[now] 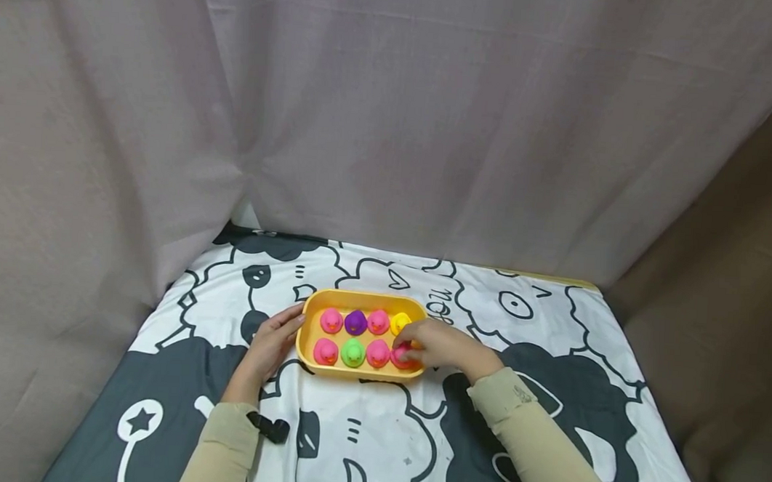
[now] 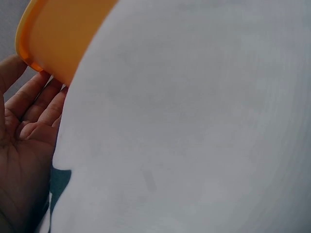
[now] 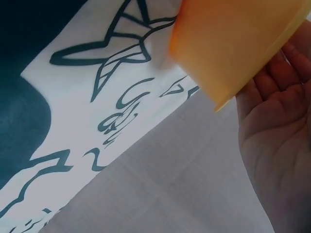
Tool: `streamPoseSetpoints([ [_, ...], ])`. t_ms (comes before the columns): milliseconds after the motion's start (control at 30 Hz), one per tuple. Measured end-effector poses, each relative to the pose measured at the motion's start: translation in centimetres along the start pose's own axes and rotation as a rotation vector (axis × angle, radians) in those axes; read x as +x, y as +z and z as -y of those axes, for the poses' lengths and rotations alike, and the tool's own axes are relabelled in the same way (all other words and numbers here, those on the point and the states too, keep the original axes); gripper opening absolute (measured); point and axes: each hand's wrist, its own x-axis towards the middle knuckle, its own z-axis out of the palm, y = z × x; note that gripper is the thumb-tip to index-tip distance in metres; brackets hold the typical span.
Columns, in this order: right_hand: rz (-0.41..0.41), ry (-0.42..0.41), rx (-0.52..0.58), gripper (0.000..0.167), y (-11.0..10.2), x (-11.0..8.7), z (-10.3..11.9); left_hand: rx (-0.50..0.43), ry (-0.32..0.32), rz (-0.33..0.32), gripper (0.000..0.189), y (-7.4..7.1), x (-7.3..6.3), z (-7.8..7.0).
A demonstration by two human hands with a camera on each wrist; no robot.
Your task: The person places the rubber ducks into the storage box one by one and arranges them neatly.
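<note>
A yellow-orange tray [image 1: 359, 374] holds several small toy ducks in two rows. My left hand [image 1: 270, 345] lies along the tray's left end. In the left wrist view its fairly straight fingers [image 2: 34, 94] touch the outer wall. Over the right end reaches my right hand [image 1: 442, 344], its bent fingers pinching a pink toy duck [image 1: 401, 357] at the front right corner. A yellow duck [image 1: 399, 322] sits just behind it, partly covered by that hand. In the right wrist view the tray wall [image 3: 228, 48] hides the fingertips.
Other ducks in the tray include a green one [image 1: 352, 353], a purple one [image 1: 355, 322] and several pink ones. Beneath lies a black-and-white cartoon-print cloth [image 1: 363, 429]. Grey-brown curtains [image 1: 431, 127] hang behind and at both sides.
</note>
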Motion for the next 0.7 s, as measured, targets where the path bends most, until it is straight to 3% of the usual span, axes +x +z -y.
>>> streamPoseSetpoints([
  [700, 0.030, 0.036, -0.015, 0.019, -0.02, 0.43, -0.41, 0.000, 0.001, 0.004, 0.046, -0.07, 0.11, 0.15],
])
